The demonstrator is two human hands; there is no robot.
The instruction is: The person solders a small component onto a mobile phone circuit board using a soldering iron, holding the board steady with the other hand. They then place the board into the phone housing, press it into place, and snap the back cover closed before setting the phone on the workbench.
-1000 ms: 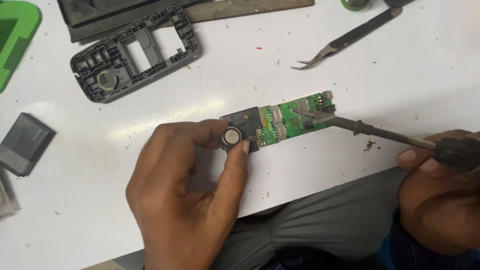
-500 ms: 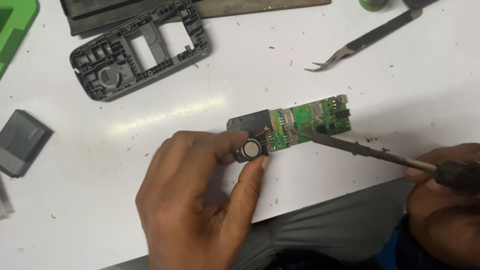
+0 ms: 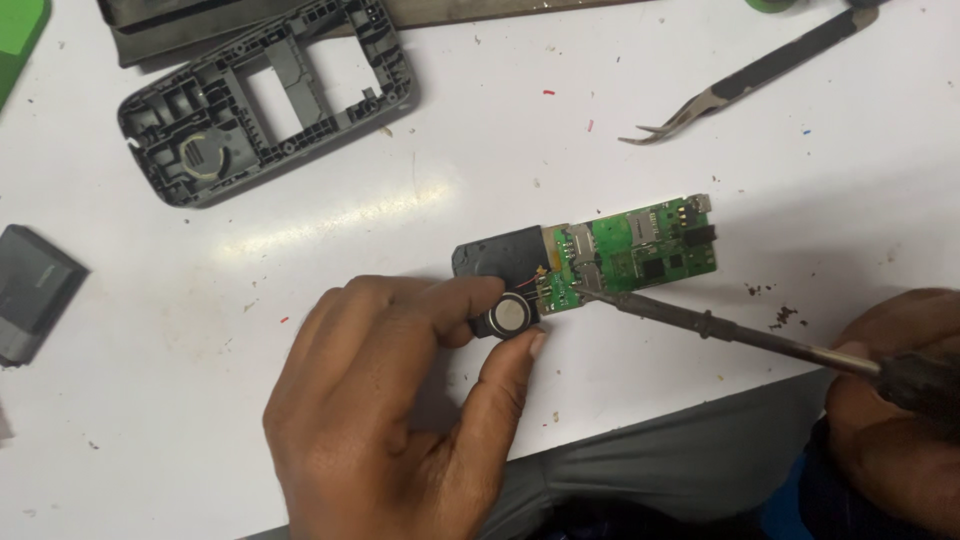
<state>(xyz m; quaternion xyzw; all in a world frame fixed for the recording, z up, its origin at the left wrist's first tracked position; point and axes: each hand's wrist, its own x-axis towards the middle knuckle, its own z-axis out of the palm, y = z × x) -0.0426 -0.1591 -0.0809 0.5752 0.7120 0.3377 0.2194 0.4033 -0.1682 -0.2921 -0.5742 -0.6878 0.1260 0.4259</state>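
A small round metal speaker (image 3: 508,317) is pinched between the thumb and forefinger of the left hand (image 3: 400,400), held touching the near-left corner of the green circuit board (image 3: 640,255). The board lies flat on the white surface (image 3: 300,230), with a dark module (image 3: 497,255) fixed at its left end. Thin reddish wires (image 3: 540,280) are seen running from the speaker to the board's edge. A soldering iron (image 3: 720,325) is gripped in the right hand (image 3: 890,400), whose fingers are closed around the handle; its tip is laid against the board just right of the speaker.

From here, a few things could be judged to go wrong. The fine wires could be torn off if the speaker is pulled away from the board. The left thumb, just beside the iron's tip, could be burnt by a small slip. Neighbouring contacts could be bridged if the tip is dragged across the board.

Well beyond the board, up and to the left, a grey phone frame (image 3: 265,100) is laid; curved tweezers (image 3: 740,85) rest up and to the right. A dark flat block (image 3: 30,290) sits far left of the board.

The exact joint under the tip cannot be made out. The right hand is cut off by the picture's edge, and the iron's handle is mostly hidden.
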